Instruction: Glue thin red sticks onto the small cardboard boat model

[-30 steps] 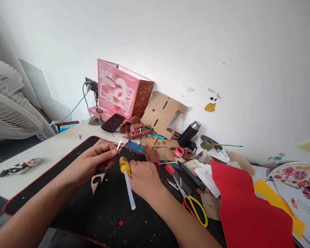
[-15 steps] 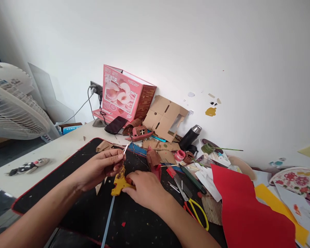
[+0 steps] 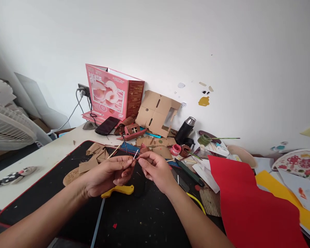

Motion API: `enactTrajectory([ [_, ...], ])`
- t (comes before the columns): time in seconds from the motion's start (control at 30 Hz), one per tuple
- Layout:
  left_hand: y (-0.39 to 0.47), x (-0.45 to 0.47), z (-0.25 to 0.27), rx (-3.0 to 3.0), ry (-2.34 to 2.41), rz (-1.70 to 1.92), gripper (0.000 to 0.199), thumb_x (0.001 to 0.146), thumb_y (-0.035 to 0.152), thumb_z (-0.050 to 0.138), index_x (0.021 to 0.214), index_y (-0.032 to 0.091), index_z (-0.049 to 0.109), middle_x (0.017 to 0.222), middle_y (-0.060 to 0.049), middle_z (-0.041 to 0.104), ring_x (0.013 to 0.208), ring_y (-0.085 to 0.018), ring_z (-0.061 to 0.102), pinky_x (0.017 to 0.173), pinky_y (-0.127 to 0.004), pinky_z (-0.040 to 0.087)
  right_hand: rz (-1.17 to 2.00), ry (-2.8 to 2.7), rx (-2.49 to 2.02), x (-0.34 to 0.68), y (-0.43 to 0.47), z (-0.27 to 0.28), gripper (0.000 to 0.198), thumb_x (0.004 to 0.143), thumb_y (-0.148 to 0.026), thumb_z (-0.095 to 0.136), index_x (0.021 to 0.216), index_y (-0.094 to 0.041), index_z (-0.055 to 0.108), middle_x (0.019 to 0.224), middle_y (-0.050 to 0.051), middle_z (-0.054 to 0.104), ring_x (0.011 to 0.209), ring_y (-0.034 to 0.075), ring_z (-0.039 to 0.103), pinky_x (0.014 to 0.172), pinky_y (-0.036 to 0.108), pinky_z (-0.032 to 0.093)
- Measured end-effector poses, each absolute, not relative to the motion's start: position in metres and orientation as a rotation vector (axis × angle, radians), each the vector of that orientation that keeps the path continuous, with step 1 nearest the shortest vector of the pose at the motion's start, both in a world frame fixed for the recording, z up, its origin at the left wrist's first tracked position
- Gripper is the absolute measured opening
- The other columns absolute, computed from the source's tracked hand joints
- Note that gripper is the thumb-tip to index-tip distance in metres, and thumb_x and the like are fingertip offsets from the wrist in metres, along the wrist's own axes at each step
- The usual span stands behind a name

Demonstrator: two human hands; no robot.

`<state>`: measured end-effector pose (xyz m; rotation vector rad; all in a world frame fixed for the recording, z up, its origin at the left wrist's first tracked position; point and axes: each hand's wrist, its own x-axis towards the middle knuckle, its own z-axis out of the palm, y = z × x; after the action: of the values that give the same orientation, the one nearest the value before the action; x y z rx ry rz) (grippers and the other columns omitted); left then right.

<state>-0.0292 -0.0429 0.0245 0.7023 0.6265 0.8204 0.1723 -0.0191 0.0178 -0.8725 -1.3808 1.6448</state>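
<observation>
Thin pale stick (image 3: 135,155), just left of the frame's centre, long axis slanting from lower left up to upper right. Lower end pinched in the left hand (image 3: 111,174), grip clenched on it between thumb and forefinger; upper end free, tipped toward the right hand (image 3: 156,168). Right fingertips (image 3: 142,157) pinched together just right of that tip, seemingly on a small dark red scrap, too small to name with certainty. Both hands raised above the black mat (image 3: 134,220), knuckles nearly meeting, the stick bridging the narrow gap between them. Right hand the nearer to the stick's free end; left hand at its base.

Directly below the left hand, flat on the mat: yellow glue gun (image 3: 117,190), untouched, with its clear glue rod (image 3: 97,222) running down toward the lower left edge. Left of the hands, brown cardboard scraps (image 3: 94,156) in a loose heap. Right of the right forearm, a curve of yellow scissor handle (image 3: 196,203) peeking out, then a large red paper sheet (image 3: 248,206) filling the lower right.

Farther back on the bench (image 3: 49,155), near the wall: small red model boat (image 3: 133,132), black phone (image 3: 107,125), pink gift bag (image 3: 111,93) upright, folded cardboard box (image 3: 157,112), black flask (image 3: 185,129) leaning.
</observation>
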Motion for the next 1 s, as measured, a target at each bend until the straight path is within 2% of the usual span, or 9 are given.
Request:
enactTrajectory([
  [0.33,-0.03,0.004,0.015,0.658,0.576,0.692,0.032,0.085,0.035,0.09,0.082,0.014,0.066,0.064,0.004,0.049,0.051,-0.006,0.034,0.046,-0.017,0.021,1.79,-1.145,-0.753,0.201,-0.015,0.01,0.043,0.075,-0.051,0.094,0.09,-0.019,0.068,0.057,-0.008,0.054,0.045,0.006,0.037,0.041,0.02,0.019],
  [0.6,-0.023,0.02,0.008,0.645,0.55,0.646,0.032,0.088,0.032,0.087,0.076,0.013,0.065,0.066,0.002,0.05,0.051,-0.006,0.036,0.047,-0.019,0.023,1.805,-1.109,-0.725,0.214,-0.012,0.005,0.045,0.073,-0.052,0.095,0.089,-0.018,0.069,0.064,-0.005,0.062,0.047,0.007,0.043,0.042,0.02,0.022],
  [0.8,-0.022,0.026,0.008,0.645,0.544,0.65,0.029,0.088,0.032,0.088,0.08,0.013,0.068,0.065,0.003,0.049,0.051,-0.006,0.034,0.046,-0.019,0.02,1.8,-1.104,-0.705,0.218,-0.01,0.003,0.043,0.076,-0.051,0.092,0.089,-0.018,0.068,0.071,-0.002,0.07,0.045,0.004,0.04,0.042,0.02,0.022],
  [1.0,-0.024,0.029,0.01,0.651,0.557,0.658,0.033,0.087,0.033,0.089,0.075,0.014,0.065,0.062,0.005,0.046,0.05,-0.005,0.03,0.046,-0.019,0.021,1.767,-1.148,-0.724,0.218,-0.011,0.001,0.043,0.078,-0.053,0.09,0.088,-0.018,0.067,0.074,0.0,0.072,0.046,0.005,0.042,0.042,0.02,0.025],
])
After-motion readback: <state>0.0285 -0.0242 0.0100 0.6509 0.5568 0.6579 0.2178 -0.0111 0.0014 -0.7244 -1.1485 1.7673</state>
